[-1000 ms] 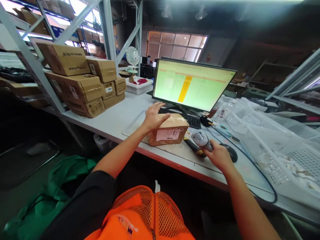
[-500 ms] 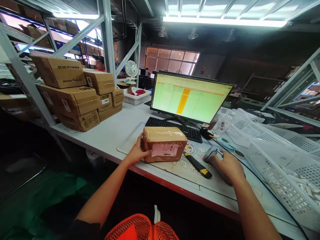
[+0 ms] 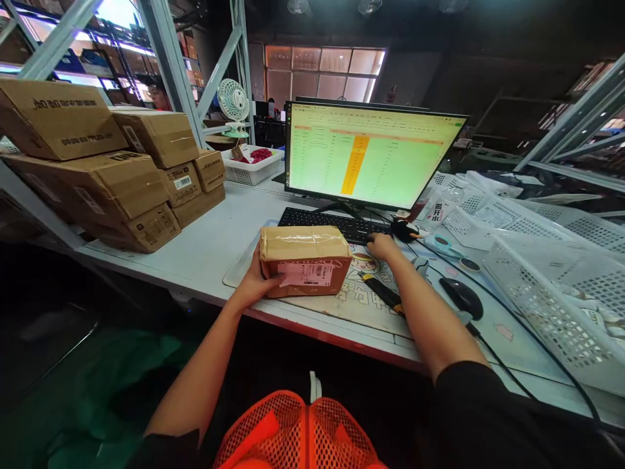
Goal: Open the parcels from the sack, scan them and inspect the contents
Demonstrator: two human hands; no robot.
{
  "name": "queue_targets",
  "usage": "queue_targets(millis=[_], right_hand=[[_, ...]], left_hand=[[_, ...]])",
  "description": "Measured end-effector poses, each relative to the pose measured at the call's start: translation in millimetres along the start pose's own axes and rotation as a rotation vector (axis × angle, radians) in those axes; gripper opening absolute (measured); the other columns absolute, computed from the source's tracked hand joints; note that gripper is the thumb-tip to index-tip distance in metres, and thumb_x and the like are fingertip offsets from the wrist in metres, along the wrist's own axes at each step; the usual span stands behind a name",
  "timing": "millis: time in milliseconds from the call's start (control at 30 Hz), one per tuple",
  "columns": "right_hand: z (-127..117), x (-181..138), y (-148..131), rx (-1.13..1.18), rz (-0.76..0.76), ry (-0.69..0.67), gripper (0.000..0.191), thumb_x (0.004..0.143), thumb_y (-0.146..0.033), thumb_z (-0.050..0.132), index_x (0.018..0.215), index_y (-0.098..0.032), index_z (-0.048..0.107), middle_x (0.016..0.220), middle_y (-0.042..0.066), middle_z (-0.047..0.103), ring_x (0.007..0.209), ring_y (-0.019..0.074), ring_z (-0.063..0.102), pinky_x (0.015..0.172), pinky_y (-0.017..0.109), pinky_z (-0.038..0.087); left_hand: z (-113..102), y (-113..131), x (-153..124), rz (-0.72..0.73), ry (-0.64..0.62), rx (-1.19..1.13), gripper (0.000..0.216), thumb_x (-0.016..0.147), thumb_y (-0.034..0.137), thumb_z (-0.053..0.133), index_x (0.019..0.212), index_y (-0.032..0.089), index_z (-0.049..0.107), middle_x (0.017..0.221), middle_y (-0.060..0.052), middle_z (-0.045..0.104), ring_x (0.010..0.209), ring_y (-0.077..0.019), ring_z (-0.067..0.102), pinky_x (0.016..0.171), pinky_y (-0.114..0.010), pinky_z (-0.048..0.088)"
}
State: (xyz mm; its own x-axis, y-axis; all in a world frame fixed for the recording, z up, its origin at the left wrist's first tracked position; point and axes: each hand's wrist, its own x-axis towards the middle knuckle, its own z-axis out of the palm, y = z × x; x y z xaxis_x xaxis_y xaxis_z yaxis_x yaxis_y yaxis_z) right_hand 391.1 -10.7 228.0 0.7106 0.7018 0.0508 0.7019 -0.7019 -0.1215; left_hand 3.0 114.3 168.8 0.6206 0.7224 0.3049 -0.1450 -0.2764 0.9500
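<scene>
A taped cardboard box (image 3: 305, 260) with a pink-white shipping label on its front stands at the near edge of the desk. My left hand (image 3: 256, 280) grips its left end, thumb on the front face. Over the right end of the black keyboard (image 3: 319, 221) is my right hand (image 3: 383, 246), fingers reaching to the keys with nothing held; some are hidden. Beneath that forearm lies a black-and-yellow utility knife (image 3: 381, 292), its end covered. A grey handheld device (image 3: 420, 265), probably a scanner, is mostly hidden behind the same forearm.
Behind the keyboard stands a monitor (image 3: 371, 156) showing a spreadsheet. Stacked cartons (image 3: 112, 182) are at the left. A mouse (image 3: 461, 298), cables, tape rolls (image 3: 469, 264) and white perforated baskets (image 3: 547, 299) occupy the right. A small fan (image 3: 233, 101) and a white basket (image 3: 251, 170) are farther back.
My right hand has let go of the grey device and moved forward and left to the keyboard. My left hand keeps its hold on the box. The view has tilted down.
</scene>
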Motion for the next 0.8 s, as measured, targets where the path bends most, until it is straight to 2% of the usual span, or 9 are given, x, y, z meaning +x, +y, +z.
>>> queue_targets(millis=[67,167,333,400,500,633,733,800], right_hand=[[5,5,-1,-0.013,0.006,-0.037,0.041,0.101,-0.034,0.061,0.137,-0.015,0.065,0.135,0.017,0.068,0.124,0.029,0.065,0.107,0.047,0.051],[8,10,-3,-0.026,-0.022,-0.059,0.043,0.103,-0.042,0.063,0.138,-0.018,0.063,0.138,0.013,0.065,0.123,0.0266,0.064,0.106,0.052,0.053],[0,15,-13,-0.047,-0.081,-0.097,0.042,0.102,-0.04,0.065,0.137,-0.018,0.062,0.14,0.012,0.063,0.123,0.0267,0.064,0.105,0.051,0.055],[-4,6,-17,-0.054,-0.1,-0.103,0.043,0.102,-0.041,0.065,0.138,-0.018,0.062,0.139,0.012,0.063,0.123,0.0268,0.064,0.105,0.052,0.054],[-5,-23,-18,-0.068,-0.139,-0.11,0.045,0.099,-0.039,0.067,0.138,-0.018,0.063,0.136,0.013,0.067,0.121,0.0273,0.066,0.104,0.048,0.054],[-4,-65,-3,-0.082,-0.148,-0.08,0.05,0.094,-0.034,0.067,0.141,-0.019,0.065,0.131,0.017,0.071,0.118,0.0316,0.068,0.097,0.04,0.053],[-9,-72,9,-0.067,-0.114,-0.015,0.048,0.096,-0.027,0.057,0.142,-0.014,0.063,0.138,0.019,0.067,0.122,0.0311,0.065,0.097,0.038,0.052],[-10,-66,11,-0.044,-0.114,0.002,0.038,0.097,-0.022,0.056,0.131,-0.013,0.069,0.138,0.018,0.066,0.125,0.0286,0.063,0.099,0.036,0.051]], left_hand=[[-1,-2,1,0.0,-0.006,-0.014,0.121,0.074,0.041,0.088,0.168,0.02,0.015,0.164,-0.017,0.044,0.154,-0.0358,0.039,0.131,-0.051,0.027],[-1,-4,3,-0.001,-0.022,-0.04,0.119,0.075,0.041,0.087,0.168,0.02,0.016,0.161,-0.017,0.047,0.152,-0.0355,0.041,0.13,-0.051,0.029],[1,-7,4,0.008,-0.026,-0.07,0.123,0.073,0.042,0.088,0.168,0.021,0.013,0.164,-0.017,0.044,0.153,-0.0351,0.04,0.131,-0.05,0.028],[2,-7,3,0.027,-0.022,-0.087,0.124,0.072,0.041,0.088,0.168,0.022,0.012,0.166,-0.016,0.041,0.154,-0.0349,0.039,0.131,-0.05,0.028],[3,-6,3,0.047,-0.005,-0.062,0.122,0.073,0.04,0.088,0.168,0.021,0.014,0.164,-0.017,0.043,0.153,-0.0353,0.041,0.13,-0.05,0.03],[3,-4,4,0.071,0.017,0.003,0.115,0.072,0.039,0.087,0.166,0.021,0.022,0.161,-0.016,0.047,0.153,-0.036,0.04,0.131,-0.052,0.028],[0,-7,5,0.088,0.023,0.026,0.115,0.07,0.041,0.087,0.164,0.02,0.024,0.161,-0.017,0.045,0.153,-0.0361,0.039,0.131,-0.053,0.026],[-2,-10,5,0.094,0.027,0.045,0.117,0.069,0.042,0.087,0.163,0.017,0.023,0.161,-0.019,0.045,0.153,-0.0364,0.04,0.13,-0.054,0.027]])
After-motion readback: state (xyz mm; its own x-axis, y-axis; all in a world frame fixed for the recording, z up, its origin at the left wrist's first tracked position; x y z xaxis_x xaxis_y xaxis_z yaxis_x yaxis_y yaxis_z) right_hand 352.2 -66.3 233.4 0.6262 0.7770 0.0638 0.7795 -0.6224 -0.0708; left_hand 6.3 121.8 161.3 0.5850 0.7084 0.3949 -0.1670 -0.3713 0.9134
